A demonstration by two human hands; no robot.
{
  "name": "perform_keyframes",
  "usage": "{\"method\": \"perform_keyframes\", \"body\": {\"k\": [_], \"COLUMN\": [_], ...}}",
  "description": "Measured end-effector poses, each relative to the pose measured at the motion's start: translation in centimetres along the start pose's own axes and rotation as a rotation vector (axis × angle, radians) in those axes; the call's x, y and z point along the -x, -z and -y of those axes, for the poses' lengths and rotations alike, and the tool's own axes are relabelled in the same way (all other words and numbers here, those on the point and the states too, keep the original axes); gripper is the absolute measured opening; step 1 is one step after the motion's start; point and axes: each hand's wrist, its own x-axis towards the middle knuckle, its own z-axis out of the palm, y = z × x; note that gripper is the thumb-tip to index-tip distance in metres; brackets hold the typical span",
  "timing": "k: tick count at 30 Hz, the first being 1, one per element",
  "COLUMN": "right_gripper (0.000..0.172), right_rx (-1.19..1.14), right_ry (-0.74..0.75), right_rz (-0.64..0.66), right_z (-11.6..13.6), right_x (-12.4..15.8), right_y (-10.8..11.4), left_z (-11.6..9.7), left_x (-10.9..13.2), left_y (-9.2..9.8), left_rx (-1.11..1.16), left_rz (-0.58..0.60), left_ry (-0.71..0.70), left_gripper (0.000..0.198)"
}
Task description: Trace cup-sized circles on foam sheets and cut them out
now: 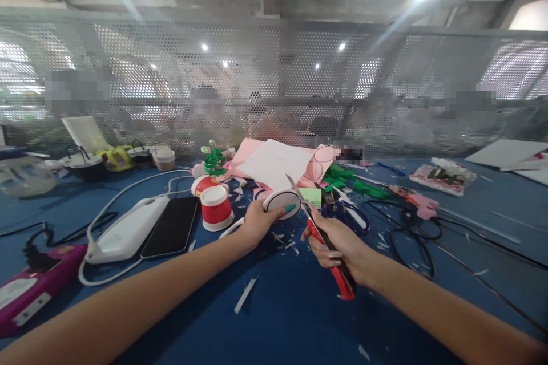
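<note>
My left hand (pixel 257 223) is closed on a round white paper piece (pixel 274 201) with a dark circle drawn near its edge, the thumb with a green nail lying across its face. To the right of it, my right hand (pixel 336 239) grips a pair of scissors (pixel 315 232) with red and black handles. The blades point up and away, close to the disc's right edge; whether they touch it I cannot tell. White paper scraps (pixel 291 246) lie on the blue table below. A red-and-white paper cup (pixel 216 208) stands upside down left of my left hand.
White and pink paper sheets (pixel 274 162) lie behind my hands. Blue-handled scissors (pixel 353 217) and green strips (pixel 366 187) are at right, with black cables (pixel 413 239) and a pink glue gun (pixel 422 205). Leftward are a phone (pixel 173 228), a white power bank (pixel 131 228) and a purple power strip (pixel 47 282).
</note>
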Motion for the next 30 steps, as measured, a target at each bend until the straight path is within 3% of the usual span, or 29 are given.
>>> {"method": "perform_keyframes", "body": {"k": [3, 7, 14, 22, 30], "right_gripper": [0.055, 0.053, 0.055, 0.058, 0.059], "right_rx": [0.036, 0.065, 0.041, -0.016, -0.024], "right_ry": [0.001, 0.020, -0.011, -0.053, -0.059], "right_rz": [0.000, 0.007, 0.003, 0.071, 0.092], "right_z": [0.0, -0.2, -0.1, 0.1, 0.1], "right_x": [0.0, 0.1, 0.3, 0.0, -0.1], "right_y": [0.2, 0.4, 0.3, 0.5, 0.7], "left_z": [-0.2, -0.7, -0.8, -0.7, -1.5], "left_x": [0.2, 0.5, 0.5, 0.5, 1.1], "left_y": [0.0, 0.1, 0.5, 0.4, 0.6], "left_rx": [0.067, 0.088, -0.151, -0.095, -0.276], "left_rz": [0.066, 0.137, 0.168, 0.226, 0.196], "left_ry": [0.047, 0.010, -0.099, -0.106, -0.196], "left_gripper": [0.026, 0.024, 0.025, 0.020, 0.019]}}
